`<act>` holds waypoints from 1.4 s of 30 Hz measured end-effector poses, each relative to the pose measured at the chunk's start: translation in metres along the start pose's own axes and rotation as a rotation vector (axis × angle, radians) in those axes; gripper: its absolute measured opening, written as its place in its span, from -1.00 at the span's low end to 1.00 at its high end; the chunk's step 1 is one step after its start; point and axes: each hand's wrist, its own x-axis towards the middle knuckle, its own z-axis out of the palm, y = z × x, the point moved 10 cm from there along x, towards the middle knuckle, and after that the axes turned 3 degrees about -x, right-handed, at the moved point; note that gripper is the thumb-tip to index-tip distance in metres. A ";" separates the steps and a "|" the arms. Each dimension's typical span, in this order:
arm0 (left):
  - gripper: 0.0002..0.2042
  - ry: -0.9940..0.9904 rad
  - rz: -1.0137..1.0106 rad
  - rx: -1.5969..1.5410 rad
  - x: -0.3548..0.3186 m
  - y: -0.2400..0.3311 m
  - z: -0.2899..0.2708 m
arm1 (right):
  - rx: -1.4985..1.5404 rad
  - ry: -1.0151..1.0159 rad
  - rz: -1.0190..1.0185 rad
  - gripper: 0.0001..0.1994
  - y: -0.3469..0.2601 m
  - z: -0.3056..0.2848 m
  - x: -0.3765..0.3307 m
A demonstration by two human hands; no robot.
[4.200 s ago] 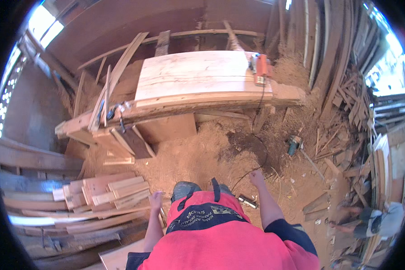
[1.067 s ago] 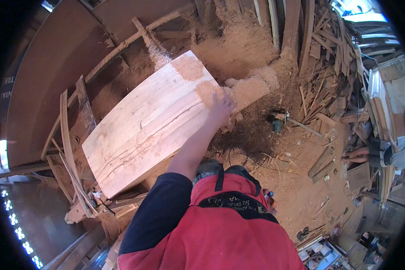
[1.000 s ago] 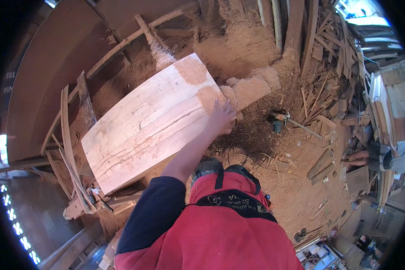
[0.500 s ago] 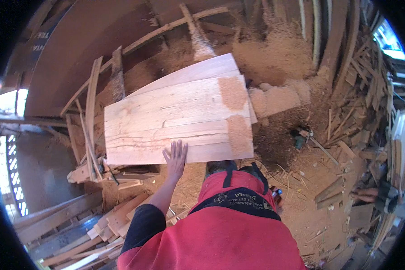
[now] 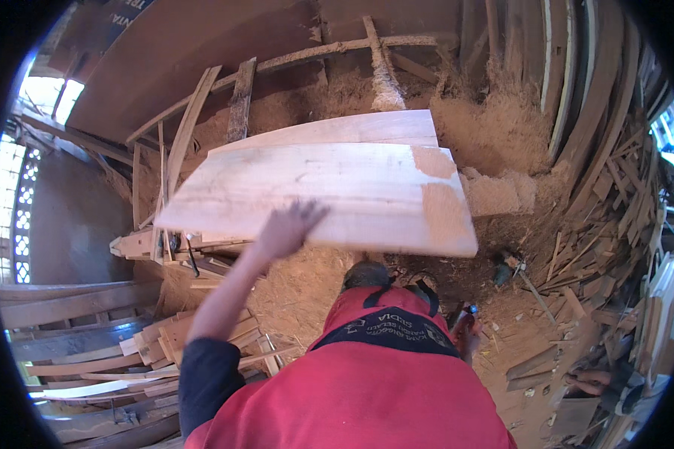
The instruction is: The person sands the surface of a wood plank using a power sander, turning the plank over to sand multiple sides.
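Left hand (image 5: pixel 288 228) spread flat, fingers released, against the near edge of the wide pale board (image 5: pixel 329 191), apparently to steady it where it lay across the counter (image 5: pixel 138 243) above the sawdust. Right hand (image 5: pixel 468 337) low beside the hip, fingers' state impossible to tell.

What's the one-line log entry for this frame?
left hand: open, flat on wide plank | right hand: low by hip, grip unclear | plank: on workbench, sawdust patches at right end
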 end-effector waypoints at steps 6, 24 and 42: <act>-0.37 0.621 -0.204 -0.098 0.049 -0.141 -0.178 | -0.536 -0.054 -0.186 -0.25 -0.012 0.032 0.013; -0.18 1.333 -0.301 -0.130 0.052 -0.119 -0.173 | -0.224 0.023 0.098 -0.46 -0.056 0.041 -0.131; -0.04 1.790 -0.666 -1.515 -0.046 -0.143 -0.026 | -0.194 0.049 -0.098 -0.36 -0.124 0.033 -0.096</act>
